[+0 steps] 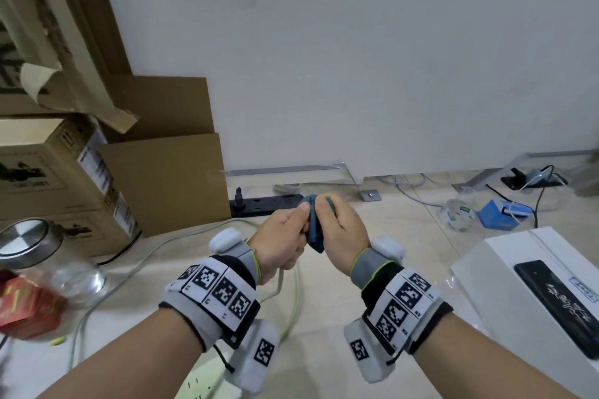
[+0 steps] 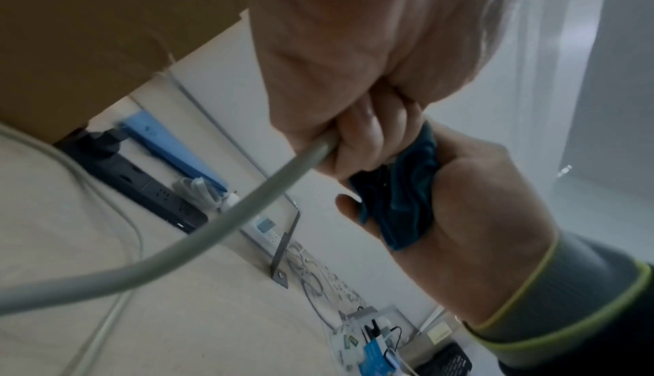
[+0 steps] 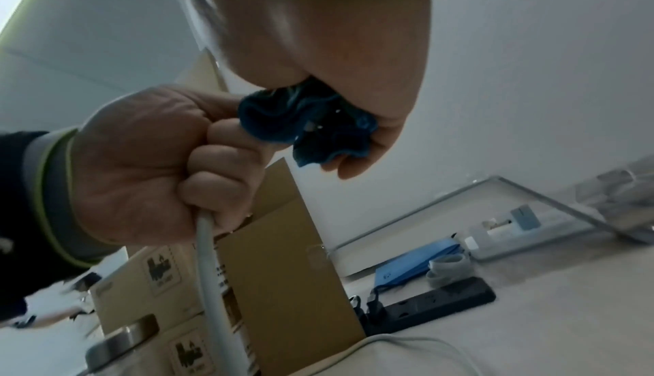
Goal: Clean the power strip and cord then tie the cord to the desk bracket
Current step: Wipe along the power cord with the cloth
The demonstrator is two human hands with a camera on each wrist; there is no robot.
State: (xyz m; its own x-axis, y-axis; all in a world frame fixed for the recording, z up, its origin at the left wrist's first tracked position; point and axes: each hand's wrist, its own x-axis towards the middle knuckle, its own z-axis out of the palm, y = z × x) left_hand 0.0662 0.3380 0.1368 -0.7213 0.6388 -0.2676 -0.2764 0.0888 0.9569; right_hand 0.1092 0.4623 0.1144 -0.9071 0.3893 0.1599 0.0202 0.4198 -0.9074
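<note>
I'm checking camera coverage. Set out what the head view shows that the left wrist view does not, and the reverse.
Only the head view shows the white box with a black phone-like slab, the tape roll, the glass jar's metal lid and both marker wristbands.

Only the left wrist view shows the grey cord leaving the left hand fist, its fingers curled round it.

Both show the right hand gripping the blue cloth, the black power strip, the cardboard boxes and the metal desk bracket.

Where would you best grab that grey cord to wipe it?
Grip the grey cord as the left hand does: fist round its round shaft from the side, just below the blue cloth held by the right hand, keeping it taut.
</note>
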